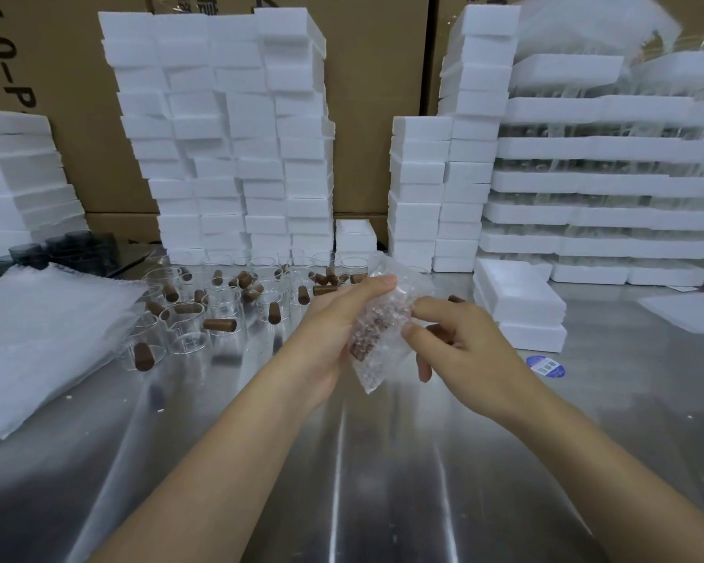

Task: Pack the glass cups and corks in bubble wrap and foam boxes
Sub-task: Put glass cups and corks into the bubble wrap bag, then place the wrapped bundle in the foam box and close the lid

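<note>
Forearms [220,461] are stretched over a steel table [362,481], the hands raised above its middle. Bubble wrap [383,319] is cradled by the left hand [342,314], fingers curled round it so that the brown cork [364,339] seen inside is kept from slipping. Its edge is pinched by the right hand [460,343], probably for folding shut. Cups [188,339] and corks [219,324] are scattered just behind, within reach; boxes [521,294] are stacked at right, seemingly for wrapped pieces.
</note>
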Demonstrator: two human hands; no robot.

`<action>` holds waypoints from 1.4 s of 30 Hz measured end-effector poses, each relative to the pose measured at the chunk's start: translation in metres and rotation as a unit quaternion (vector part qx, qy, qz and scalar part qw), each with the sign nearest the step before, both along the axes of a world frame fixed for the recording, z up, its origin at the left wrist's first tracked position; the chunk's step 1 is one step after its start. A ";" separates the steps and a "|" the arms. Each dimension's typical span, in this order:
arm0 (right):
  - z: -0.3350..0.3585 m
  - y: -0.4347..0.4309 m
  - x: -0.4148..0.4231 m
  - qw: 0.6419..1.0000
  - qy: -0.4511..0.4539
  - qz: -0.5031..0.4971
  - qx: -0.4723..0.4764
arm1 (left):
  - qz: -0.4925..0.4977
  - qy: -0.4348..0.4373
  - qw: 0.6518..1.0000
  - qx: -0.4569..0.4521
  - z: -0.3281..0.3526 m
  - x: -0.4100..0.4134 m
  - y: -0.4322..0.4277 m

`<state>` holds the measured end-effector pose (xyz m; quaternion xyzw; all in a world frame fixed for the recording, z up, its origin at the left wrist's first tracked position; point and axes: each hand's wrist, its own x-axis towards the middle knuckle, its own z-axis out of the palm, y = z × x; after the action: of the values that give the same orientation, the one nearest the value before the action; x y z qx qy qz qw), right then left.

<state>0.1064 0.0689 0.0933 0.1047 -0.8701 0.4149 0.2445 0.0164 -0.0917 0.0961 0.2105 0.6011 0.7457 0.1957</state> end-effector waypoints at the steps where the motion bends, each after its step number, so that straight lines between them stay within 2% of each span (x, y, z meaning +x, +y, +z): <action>1: -0.001 -0.001 0.000 1.000 -0.002 -0.002 -0.004 | 0.005 -0.004 1.000 -0.002 0.000 0.001 0.001; 4: -0.003 -0.002 -0.002 0.997 0.031 -0.045 -0.059 | 0.024 -0.020 0.999 0.011 -0.001 0.002 0.003; 7: -0.001 0.000 -0.005 0.986 0.090 -0.083 -0.109 | 0.047 -0.088 0.991 0.090 0.000 0.000 0.004; 11: -0.006 0.025 -0.015 0.968 0.117 -0.148 -0.164 | 0.081 -0.243 0.937 0.240 0.005 -0.006 -0.001; 13: -0.013 0.045 -0.022 0.961 0.103 -0.229 -0.116 | 0.079 -0.282 0.909 0.295 0.008 -0.006 -0.004; 15: -0.023 0.067 -0.028 0.953 0.044 -0.298 -0.026 | 0.079 -0.300 0.895 0.322 0.009 -0.005 -0.005; 17: -0.035 0.086 -0.030 0.947 -0.029 -0.316 0.038 | 0.079 -0.313 0.886 0.332 0.010 -0.005 -0.006; 20: -0.049 0.103 -0.028 0.937 -0.083 -0.332 0.066 | 0.055 -0.335 0.883 0.325 0.008 -0.006 -0.008; 26: -0.050 0.111 -0.033 0.919 -0.065 -0.383 0.067 | 0.033 -0.288 0.919 0.267 0.009 -0.005 -0.011; 32: -0.036 0.105 -0.028 0.910 0.019 -0.413 0.015 | 0.025 -0.229 0.938 0.258 0.014 -0.002 -0.009; 37: -0.020 0.088 -0.021 0.943 0.081 -0.322 0.008 | 0.034 -0.158 0.952 0.261 0.015 -0.010 -0.013; 42: -0.021 0.076 -0.018 0.968 0.056 -0.222 0.099 | 0.065 -0.069 0.968 0.232 0.015 -0.017 -0.020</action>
<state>0.0884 0.1451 0.0719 -0.0448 -0.8930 0.2557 0.3677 -0.0008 -0.1116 0.1111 0.1585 0.4090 0.8887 0.1331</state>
